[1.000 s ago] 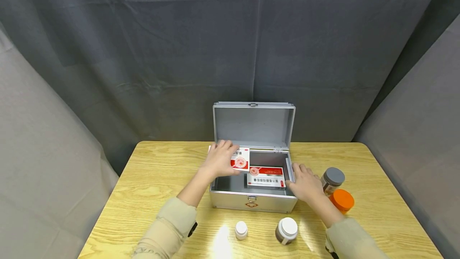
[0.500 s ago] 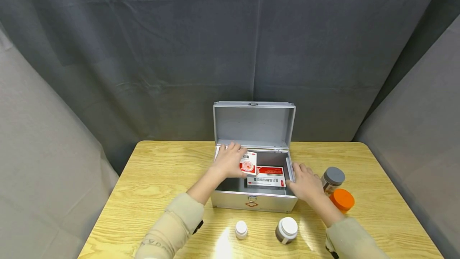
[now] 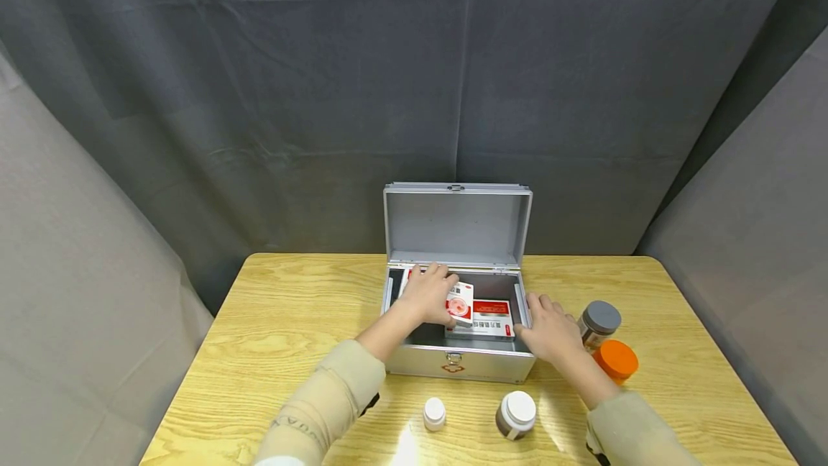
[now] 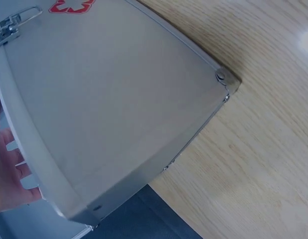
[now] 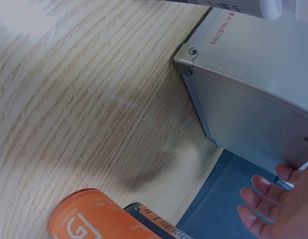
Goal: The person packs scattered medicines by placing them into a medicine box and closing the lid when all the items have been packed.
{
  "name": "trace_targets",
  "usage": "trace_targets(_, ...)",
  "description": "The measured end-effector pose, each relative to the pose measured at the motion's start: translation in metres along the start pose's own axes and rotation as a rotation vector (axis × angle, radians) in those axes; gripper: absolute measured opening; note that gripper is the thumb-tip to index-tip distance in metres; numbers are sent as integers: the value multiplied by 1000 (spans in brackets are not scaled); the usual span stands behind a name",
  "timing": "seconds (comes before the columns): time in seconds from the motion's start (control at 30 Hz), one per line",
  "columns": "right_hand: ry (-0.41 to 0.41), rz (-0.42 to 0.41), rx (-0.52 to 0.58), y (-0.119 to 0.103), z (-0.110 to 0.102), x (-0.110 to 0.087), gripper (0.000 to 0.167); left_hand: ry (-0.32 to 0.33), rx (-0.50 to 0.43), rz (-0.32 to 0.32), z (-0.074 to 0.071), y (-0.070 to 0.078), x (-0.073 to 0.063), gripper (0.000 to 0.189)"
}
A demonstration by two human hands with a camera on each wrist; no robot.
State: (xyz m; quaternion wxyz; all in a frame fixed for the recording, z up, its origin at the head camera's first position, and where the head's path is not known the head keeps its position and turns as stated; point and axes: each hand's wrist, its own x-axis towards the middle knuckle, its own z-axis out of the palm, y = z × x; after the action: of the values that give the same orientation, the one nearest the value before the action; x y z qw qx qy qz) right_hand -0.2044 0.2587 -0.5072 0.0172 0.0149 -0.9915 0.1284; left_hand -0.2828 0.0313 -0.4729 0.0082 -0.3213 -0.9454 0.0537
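My left hand (image 3: 428, 297) grips a white-and-red medicine box (image 3: 460, 305) across its middle, tilted, just inside the opening of a silver aluminium case (image 3: 417, 362). The case's lid (image 3: 456, 225) stands raised. Another white-and-red medicine box (image 3: 493, 319) lies in the right part, partly covered in the head view by the held one. On the right wall, my right hand (image 3: 553, 329) holds the rim, thumb inside and fingers outside. From the right wrist, its fingers (image 5: 266, 189) show at the wall's top edge. The left wrist view has the left fingers (image 4: 22, 172) behind the case front; the held box is hidden there.
A grey-capped bottle (image 3: 600, 318) and an orange-capped one (image 3: 616, 361) stand right of the case, close to the right forearm. In front are a small white bottle (image 3: 434, 414) and a larger white-capped one (image 3: 517, 414). Behind the wooden table (image 3: 291, 308) hangs a dark curtain.
The left hand has moved right and toward the person with its medicine box, from the case's left rim to over its middle. The right hand has stayed on the rim.
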Motion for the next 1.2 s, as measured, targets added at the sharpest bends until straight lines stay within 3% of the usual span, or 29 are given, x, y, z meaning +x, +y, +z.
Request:
trace_targets(0.63,-1,-8,2,0,-1,-3,62,-77,68,28,17,21,18,82)
trace_targets(1.2,-10,9,-7,2,0,-1,66,-80,77,17,24,46,30,84)
